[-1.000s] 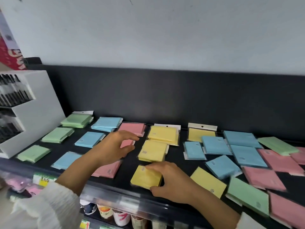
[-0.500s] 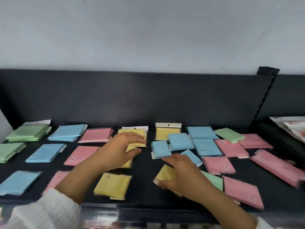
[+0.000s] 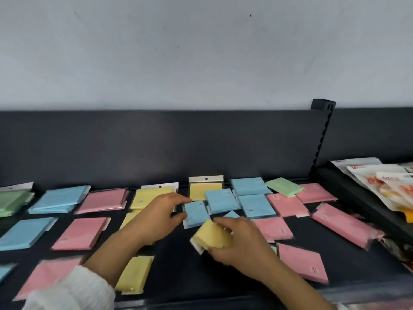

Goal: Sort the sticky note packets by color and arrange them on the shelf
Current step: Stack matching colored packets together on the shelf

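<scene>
Head: right hand (image 3: 242, 253) holds yellow packet (image 3: 212, 237), header end lower-left; left hand (image 3: 156, 218) grip wide.

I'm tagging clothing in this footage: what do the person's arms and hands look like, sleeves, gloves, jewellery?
The left hand and right hand are bare: no gloves, rings or watch show. The left arm has a white, crinkle-textured sleeve ending partway along the forearm. The right forearm is uncovered almost to the frame's edge.
</scene>
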A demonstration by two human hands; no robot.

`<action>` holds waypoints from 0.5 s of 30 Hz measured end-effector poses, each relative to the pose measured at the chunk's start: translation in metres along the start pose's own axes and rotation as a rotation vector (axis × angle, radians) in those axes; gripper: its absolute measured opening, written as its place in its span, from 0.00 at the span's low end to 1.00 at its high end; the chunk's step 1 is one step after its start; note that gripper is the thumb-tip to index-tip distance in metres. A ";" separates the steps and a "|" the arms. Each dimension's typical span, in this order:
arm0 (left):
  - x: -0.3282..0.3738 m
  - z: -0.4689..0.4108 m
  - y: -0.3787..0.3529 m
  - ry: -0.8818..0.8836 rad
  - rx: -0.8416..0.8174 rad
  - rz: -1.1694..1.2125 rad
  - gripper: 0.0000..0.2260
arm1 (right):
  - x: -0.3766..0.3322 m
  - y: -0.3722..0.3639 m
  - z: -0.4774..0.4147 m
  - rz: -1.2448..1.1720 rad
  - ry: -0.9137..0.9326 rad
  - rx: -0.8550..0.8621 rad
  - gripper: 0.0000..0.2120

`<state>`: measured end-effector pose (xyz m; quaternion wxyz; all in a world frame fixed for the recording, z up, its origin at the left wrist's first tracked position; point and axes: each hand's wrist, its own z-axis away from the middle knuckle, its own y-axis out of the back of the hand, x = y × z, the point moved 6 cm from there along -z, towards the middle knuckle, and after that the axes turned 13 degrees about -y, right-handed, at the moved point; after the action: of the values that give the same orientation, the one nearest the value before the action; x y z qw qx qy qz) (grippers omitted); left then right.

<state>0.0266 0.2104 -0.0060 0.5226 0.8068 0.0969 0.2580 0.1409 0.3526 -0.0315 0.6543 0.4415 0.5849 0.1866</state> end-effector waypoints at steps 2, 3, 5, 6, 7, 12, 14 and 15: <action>-0.004 -0.004 -0.011 0.054 -0.043 0.022 0.19 | 0.006 0.018 -0.006 -0.059 -0.029 0.073 0.31; -0.005 -0.007 -0.018 0.072 -0.080 0.029 0.20 | 0.010 0.028 -0.009 -0.087 -0.049 0.105 0.31; -0.007 -0.014 -0.032 0.102 -0.158 0.034 0.20 | 0.018 0.045 -0.012 -0.117 -0.082 0.163 0.31; -0.008 -0.018 -0.039 0.116 -0.198 0.015 0.22 | 0.022 0.052 -0.013 -0.124 -0.094 0.189 0.31; -0.010 -0.023 -0.046 0.133 -0.241 -0.016 0.27 | 0.025 0.057 -0.013 -0.130 -0.107 0.208 0.30; -0.019 -0.039 -0.060 0.236 -0.319 -0.070 0.43 | 0.040 0.063 -0.010 -0.131 -0.135 0.221 0.30; -0.019 -0.041 -0.059 0.234 -0.320 -0.112 0.40 | 0.045 0.062 -0.009 -0.148 -0.134 0.215 0.30; -0.018 -0.040 -0.058 0.229 -0.318 -0.136 0.38 | 0.047 0.061 -0.009 -0.161 -0.135 0.208 0.30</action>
<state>-0.0030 0.2594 -0.0507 0.6451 0.6713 0.1680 0.3241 0.1608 0.4244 -0.0102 0.6556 0.4702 0.5893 0.0419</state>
